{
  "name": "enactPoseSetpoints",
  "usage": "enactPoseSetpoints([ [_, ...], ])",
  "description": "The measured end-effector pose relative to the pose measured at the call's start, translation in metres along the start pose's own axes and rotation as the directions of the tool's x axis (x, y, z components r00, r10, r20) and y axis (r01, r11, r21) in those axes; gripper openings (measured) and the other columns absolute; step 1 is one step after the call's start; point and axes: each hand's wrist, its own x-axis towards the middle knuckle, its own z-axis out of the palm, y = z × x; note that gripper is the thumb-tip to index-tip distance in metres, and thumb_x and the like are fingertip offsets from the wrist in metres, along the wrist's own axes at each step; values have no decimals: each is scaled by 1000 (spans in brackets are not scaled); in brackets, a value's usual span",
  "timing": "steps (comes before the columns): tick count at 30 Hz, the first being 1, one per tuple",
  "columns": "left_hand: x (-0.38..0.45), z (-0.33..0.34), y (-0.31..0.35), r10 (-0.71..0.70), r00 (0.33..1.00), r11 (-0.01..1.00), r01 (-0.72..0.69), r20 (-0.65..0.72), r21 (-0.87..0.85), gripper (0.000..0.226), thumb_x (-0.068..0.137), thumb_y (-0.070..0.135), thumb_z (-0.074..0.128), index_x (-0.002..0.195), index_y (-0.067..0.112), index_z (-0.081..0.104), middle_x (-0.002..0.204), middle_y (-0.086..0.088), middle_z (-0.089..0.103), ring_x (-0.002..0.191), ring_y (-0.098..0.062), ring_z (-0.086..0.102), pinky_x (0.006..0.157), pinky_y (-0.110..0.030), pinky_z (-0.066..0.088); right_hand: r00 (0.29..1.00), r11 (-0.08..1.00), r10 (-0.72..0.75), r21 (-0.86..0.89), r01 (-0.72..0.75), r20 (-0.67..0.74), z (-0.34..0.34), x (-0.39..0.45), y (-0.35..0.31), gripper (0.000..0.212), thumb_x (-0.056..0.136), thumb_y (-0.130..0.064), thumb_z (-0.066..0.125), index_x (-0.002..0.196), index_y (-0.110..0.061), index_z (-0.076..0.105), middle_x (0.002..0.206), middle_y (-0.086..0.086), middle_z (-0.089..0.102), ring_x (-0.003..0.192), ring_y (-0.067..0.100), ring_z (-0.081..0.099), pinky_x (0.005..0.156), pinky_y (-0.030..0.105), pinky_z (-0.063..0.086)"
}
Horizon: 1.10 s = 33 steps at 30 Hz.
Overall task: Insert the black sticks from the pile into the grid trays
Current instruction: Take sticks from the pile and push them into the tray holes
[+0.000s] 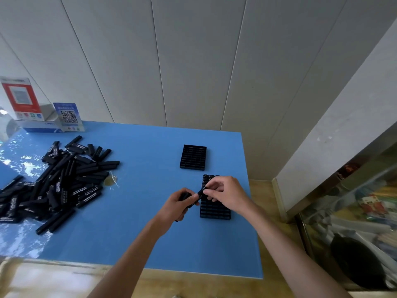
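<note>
A black stick [200, 192] is pinched by the right hand [223, 191] above the near tray [214, 209]; spares are gripped by the left hand [180, 204], ready for feeding.

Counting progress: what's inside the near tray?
Upright black sticks fill the far rows of the near tray; near rows look empty. The right hand covers the middle.
</note>
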Motion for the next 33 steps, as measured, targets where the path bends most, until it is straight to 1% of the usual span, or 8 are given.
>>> enactPoseSetpoints([
  [2, 5, -3, -4, -38, 992, 999, 35, -121, -28, 35, 97, 34, 67, 103, 2, 53, 66, 5, 57, 46, -11, 31, 44, -25, 25, 998, 999, 25, 23, -24, -49, -5, 1, 4, 9, 88, -11, 76, 93, -6, 71, 81, 9, 75, 71, 18, 74, 73, 35, 62],
  [5, 9, -12, -7, -108, 967, 994, 100, -231, -45, 34, 97, 35, 67, 104, 4, 53, 86, -6, 65, 46, -10, 36, 45, -25, 32, 994, 997, 13, -80, -22, -112, -14, 4, 15, 8, 88, -13, 77, 92, -9, 71, 76, 5, 74, 67, 14, 73, 72, 31, 62],
  [9, 11, -24, -12, -255, 962, 958, 239, -94, -159, 26, 101, 30, 52, 97, 4, 55, 73, -7, 60, 48, -15, 40, 48, -26, 34, 991, 960, -13, -279, -25, -135, -19, 5, 31, 9, 87, -22, 77, 93, -17, 73, 78, -6, 71, 70, 5, 67, 72, 21, 56],
  [11, 10, -25, -15, -279, 960, 928, 262, -27, -265, 22, 101, 25, 43, 99, 5, 53, 73, -8, 57, 51, -17, 43, 51, -27, 37, 991, 936, -34, -352, -15, -133, -18, 3, 37, 11, 88, -24, 76, 97, -18, 73, 82, -7, 70, 74, 4, 65, 74, 23, 56],
  [15, 9, -23, -17, -253, 967, 931, 238, -21, -278, 20, 105, 18, 45, 107, 3, 57, 73, -4, 56, 56, -15, 47, 52, -26, 39, 986, 901, -92, -434, 25, -136, -9, 0, 43, 16, 89, -23, 76, 103, -15, 74, 87, -3, 72, 76, 7, 65, 77, 26, 57],
  [20, 5, -27, -22, -176, 984, 957, 160, -42, -244, 27, 108, 25, 47, 116, 3, 60, 75, 0, 56, 58, -13, 46, 52, -26, 35, 986, 880, -114, -472, 45, -119, -2, 1, 47, 15, 88, -22, 77, 101, -14, 74, 87, -2, 73, 78, 11, 66, 77, 30, 57],
  [26, 1, -32, -21, -135, 986, 974, 112, -103, -199, 33, 109, 28, 44, 120, 3, 62, 80, -2, 63, 55, -12, 42, 51, -25, 30, 986, 860, -138, -505, 74, -90, 3, 5, 46, 16, 89, -25, 75, 102, -16, 74, 90, -3, 72, 82, 12, 66, 78, 31, 57],
  [33, -1, -35, -20, -96, 988, 981, 74, -120, -178, 33, 108, 31, 46, 121, 5, 61, 92, -4, 72, 57, -14, 41, 55, -28, 31, 985, 800, -173, -584, 137, -6, 10, 6, 45, 16, 91, -24, 73, 103, -13, 75, 95, -1, 73, 90, 17, 66, 81, 32, 55],
])
